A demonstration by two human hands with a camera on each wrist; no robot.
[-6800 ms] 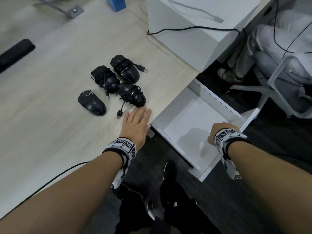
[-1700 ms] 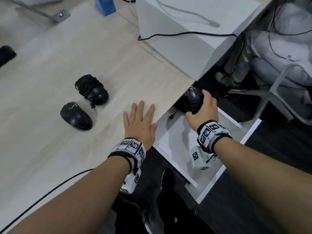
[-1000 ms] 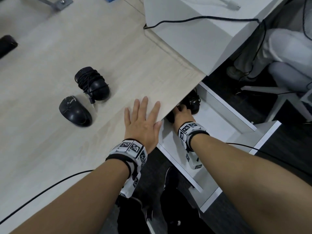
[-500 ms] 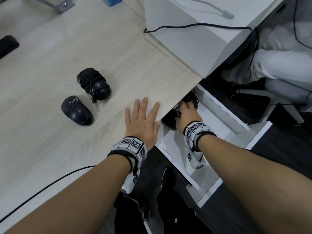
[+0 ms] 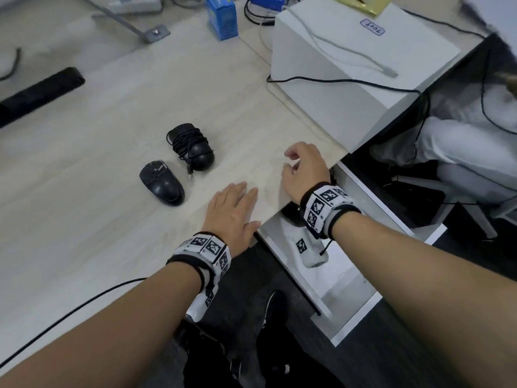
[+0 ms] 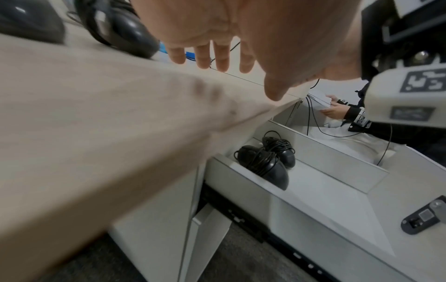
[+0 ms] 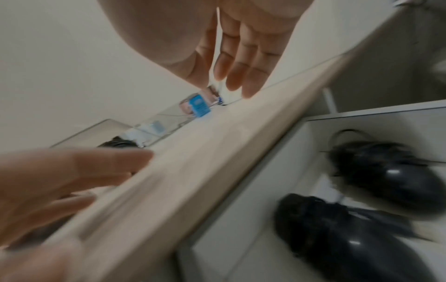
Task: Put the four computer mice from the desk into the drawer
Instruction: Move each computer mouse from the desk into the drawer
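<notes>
Under my right hand (image 5: pixel 305 169) is bare desk (image 5: pixel 98 219); my fingers (image 7: pixel 243 63) hang loose and hold nothing. Just behind my wrist, the open drawer (image 6: pixel 337 183) has two mice (image 6: pixel 265 162) in it. My left hand (image 5: pixel 232 214) lies flat on the desk. Ahead and to the left sit the wrapped mouse (image 5: pixel 193 147) and the plain mouse (image 5: pixel 162 183). They look light, hard and smooth, so I think gripping the sides is best.

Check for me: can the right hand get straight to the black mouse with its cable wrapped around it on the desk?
Probably yes. The right hand hangs empty, fingers loosely curled, above the light wooden desk; only bare desktop lies between it and the cable-wrapped black mouse. The left hand rests flat nearer the edge, out of that path.
</notes>
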